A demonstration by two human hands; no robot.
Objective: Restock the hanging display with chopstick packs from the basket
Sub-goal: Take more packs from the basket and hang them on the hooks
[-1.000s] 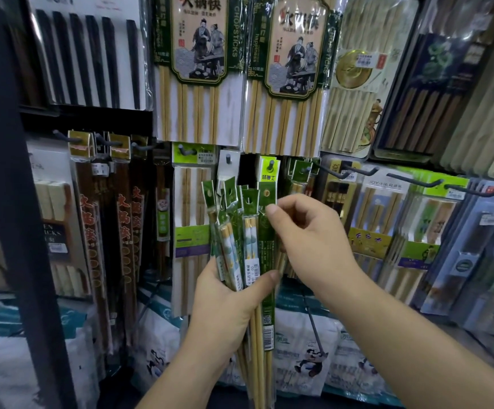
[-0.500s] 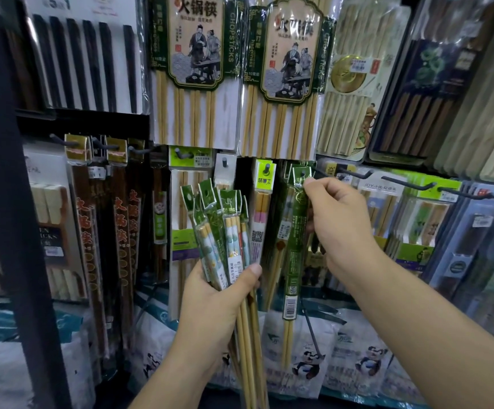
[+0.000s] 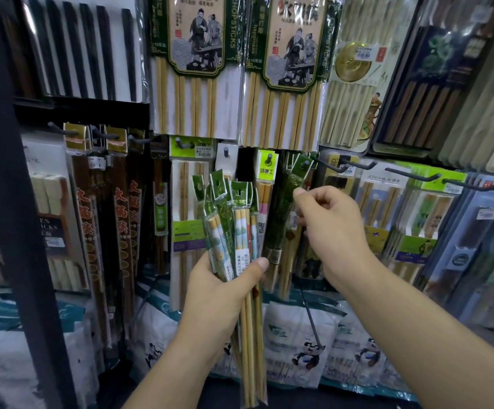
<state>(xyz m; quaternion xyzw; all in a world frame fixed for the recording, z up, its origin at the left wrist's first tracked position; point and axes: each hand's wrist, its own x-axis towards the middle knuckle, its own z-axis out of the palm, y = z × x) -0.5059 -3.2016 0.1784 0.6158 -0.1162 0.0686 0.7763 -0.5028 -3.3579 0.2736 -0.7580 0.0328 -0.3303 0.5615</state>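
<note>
We see the left hand low and centre, its fingers and thumb clamped round a bundle of chopstick packs. The packs stand upright, green header tags fanned at the top and bare bamboo ends hanging below the palm. Just to the right, a green chopstick pack hangs on the hanging display, its header hole over a peg; it tilts, with its lower end swung left toward the bundle. The right hand is beside it with fingers curled. Thumb and forefinger tips meet at the pack's right edge, but we cannot tell whether they pinch it or only touch it. Between bundle and green pack hangs a narrow pack with a yellow-green tag. Farther up hang two wide bamboo chopstick packs with printed figures, and black chopsticks at far left. Panda-printed bags stand along the bottom. A dark upright post crosses the near left.
</note>
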